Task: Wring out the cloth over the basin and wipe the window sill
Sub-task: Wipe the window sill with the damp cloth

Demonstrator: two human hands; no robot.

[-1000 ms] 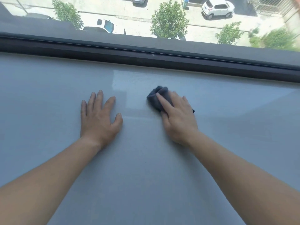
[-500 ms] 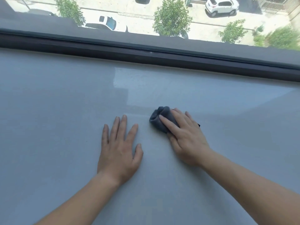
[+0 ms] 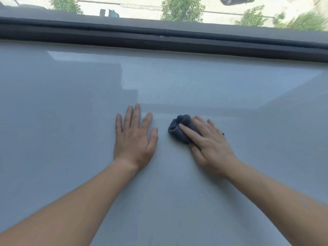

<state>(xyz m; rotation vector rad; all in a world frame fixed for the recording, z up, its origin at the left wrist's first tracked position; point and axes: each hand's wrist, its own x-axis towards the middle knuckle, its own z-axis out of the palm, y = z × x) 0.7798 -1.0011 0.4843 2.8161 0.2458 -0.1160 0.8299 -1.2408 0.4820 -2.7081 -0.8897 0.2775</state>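
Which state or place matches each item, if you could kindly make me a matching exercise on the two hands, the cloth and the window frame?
Column one:
1. left hand
2. right hand
3. cloth
4. window frame

Column two:
A. bunched up under a hand
B. flat on the window sill, holding nothing
C. dark band along the far edge
D. pressing on the cloth

Pairs: 1-B, 2-D, 3-A, 4-C

Window sill (image 3: 71, 121): a smooth, pale grey, glossy surface is shown, with light reflected in it; cloth (image 3: 179, 130): dark grey, soft matt fabric; window frame (image 3: 159, 41): dark, matt.
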